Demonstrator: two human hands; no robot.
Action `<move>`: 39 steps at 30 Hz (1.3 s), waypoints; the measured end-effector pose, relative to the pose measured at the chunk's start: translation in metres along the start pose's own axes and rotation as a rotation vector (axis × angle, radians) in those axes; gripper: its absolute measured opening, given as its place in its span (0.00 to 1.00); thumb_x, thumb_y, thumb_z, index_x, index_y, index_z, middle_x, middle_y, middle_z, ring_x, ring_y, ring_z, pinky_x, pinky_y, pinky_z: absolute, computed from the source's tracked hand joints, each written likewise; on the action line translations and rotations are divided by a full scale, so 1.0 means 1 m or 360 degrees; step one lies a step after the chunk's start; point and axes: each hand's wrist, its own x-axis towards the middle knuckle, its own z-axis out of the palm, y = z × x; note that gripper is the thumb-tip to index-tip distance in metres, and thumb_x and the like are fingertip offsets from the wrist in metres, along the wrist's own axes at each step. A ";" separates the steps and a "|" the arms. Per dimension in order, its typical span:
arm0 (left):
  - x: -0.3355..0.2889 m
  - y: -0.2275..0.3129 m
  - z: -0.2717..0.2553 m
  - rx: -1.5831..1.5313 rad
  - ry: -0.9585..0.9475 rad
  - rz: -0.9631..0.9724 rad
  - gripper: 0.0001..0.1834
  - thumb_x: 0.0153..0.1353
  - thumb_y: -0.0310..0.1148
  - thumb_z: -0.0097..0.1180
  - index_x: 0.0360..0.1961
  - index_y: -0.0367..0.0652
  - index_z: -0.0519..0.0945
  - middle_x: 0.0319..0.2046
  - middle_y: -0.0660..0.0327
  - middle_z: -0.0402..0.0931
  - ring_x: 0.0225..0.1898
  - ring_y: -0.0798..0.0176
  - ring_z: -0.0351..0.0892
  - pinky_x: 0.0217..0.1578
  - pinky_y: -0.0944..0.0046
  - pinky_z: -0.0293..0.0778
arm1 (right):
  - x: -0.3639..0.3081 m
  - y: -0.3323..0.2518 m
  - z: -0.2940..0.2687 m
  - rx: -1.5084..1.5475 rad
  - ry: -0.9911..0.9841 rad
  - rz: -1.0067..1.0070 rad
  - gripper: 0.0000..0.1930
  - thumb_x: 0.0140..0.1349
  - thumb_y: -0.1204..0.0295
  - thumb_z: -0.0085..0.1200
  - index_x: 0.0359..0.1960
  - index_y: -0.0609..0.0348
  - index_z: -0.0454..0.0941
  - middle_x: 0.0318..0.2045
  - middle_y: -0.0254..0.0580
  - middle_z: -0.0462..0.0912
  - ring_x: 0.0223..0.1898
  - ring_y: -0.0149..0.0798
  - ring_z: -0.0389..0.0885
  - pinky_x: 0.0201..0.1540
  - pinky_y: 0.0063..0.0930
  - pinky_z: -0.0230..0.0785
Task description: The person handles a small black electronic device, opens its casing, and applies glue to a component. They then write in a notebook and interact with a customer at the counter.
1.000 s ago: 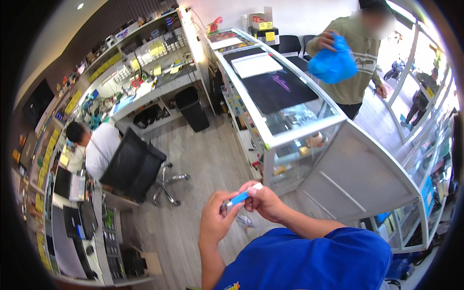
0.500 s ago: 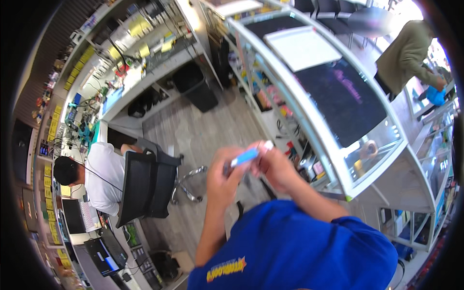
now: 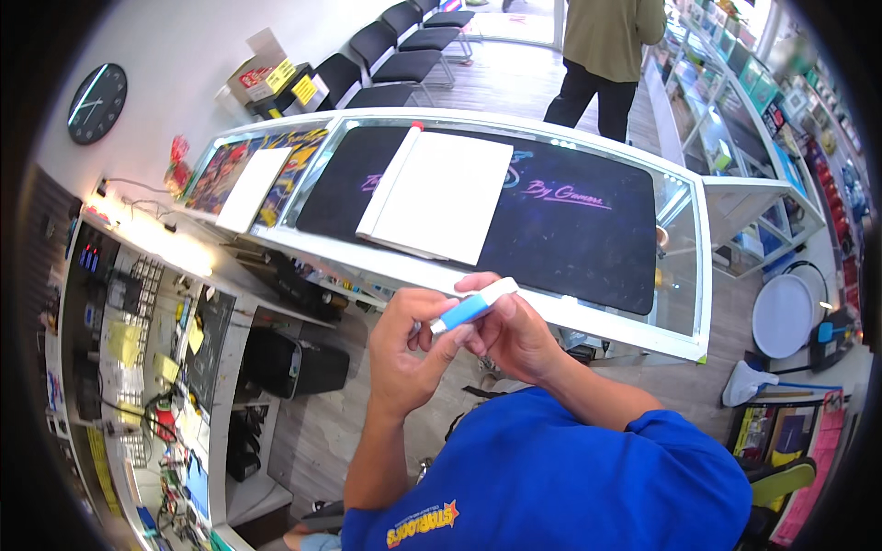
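Note:
Both my hands hold a small blue and white stick-shaped tool (image 3: 470, 308) in front of my chest. My left hand (image 3: 409, 354) pinches its blue lower end between thumb and fingers. My right hand (image 3: 514, 331) grips its white upper end. My blue sleeves fill the lower part of the picture. Just beyond my hands runs a glass display counter (image 3: 680, 340) with a black mat (image 3: 570, 220) on top and a white open book or pad (image 3: 441, 197) lying on the mat.
A second white sheet (image 3: 248, 188) lies on the counter's left end. A workbench with tools and a lamp (image 3: 147, 349) runs along the left, with a black bin (image 3: 294, 363) beside it. A person in a green top (image 3: 611, 46) stands beyond the counter, near black chairs (image 3: 395, 55).
My view has swung from the floor and the seated person towards the counter top. Both hands have kept hold of the blue and white tool throughout.

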 end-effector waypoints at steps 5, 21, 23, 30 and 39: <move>0.083 -0.001 -0.006 -0.0457 -0.0285 -0.0551 0.12 0.68 0.37 0.64 0.40 0.40 0.78 0.33 0.64 0.78 0.30 0.79 0.67 0.32 0.74 0.62 | 0.025 -0.030 -0.001 -0.0698 0.0445 -0.0327 0.41 0.67 0.61 0.68 0.76 0.59 0.60 0.44 0.37 0.81 0.41 0.27 0.79 0.47 0.24 0.73; 0.289 -0.105 -0.080 0.0688 -0.0832 0.0187 0.10 0.65 0.35 0.69 0.40 0.39 0.86 0.29 0.63 0.80 0.28 0.72 0.73 0.31 0.68 0.70 | 0.081 -0.072 -0.031 -0.0993 0.1303 -0.1063 0.15 0.66 0.57 0.67 0.36 0.53 0.78 0.27 0.29 0.79 0.25 0.19 0.72 0.27 0.15 0.62; 0.317 -0.135 -0.101 0.0762 -0.0927 0.0341 0.09 0.64 0.35 0.69 0.42 0.43 0.87 0.35 0.63 0.81 0.29 0.69 0.75 0.33 0.66 0.73 | 0.110 -0.079 -0.026 -0.0851 0.1417 -0.1105 0.17 0.66 0.53 0.66 0.35 0.51 0.76 0.25 0.26 0.74 0.22 0.19 0.69 0.24 0.16 0.58; 0.346 -0.219 -0.128 0.0810 -0.1538 0.1187 0.15 0.63 0.42 0.69 0.50 0.55 0.89 0.56 0.65 0.82 0.42 0.61 0.84 0.44 0.60 0.80 | 0.256 -0.066 -0.048 -0.0916 0.1428 -0.0479 0.23 0.64 0.46 0.67 0.38 0.54 0.79 0.27 0.28 0.75 0.30 0.21 0.72 0.33 0.19 0.65; 0.354 -0.234 -0.133 0.0543 -0.1554 0.1022 0.16 0.61 0.42 0.70 0.50 0.55 0.90 0.53 0.66 0.84 0.41 0.61 0.86 0.43 0.60 0.80 | 0.317 -0.008 -0.098 -0.1823 0.1728 -0.0600 0.24 0.64 0.56 0.71 0.44 0.62 0.75 0.32 0.41 0.86 0.37 0.29 0.86 0.40 0.26 0.78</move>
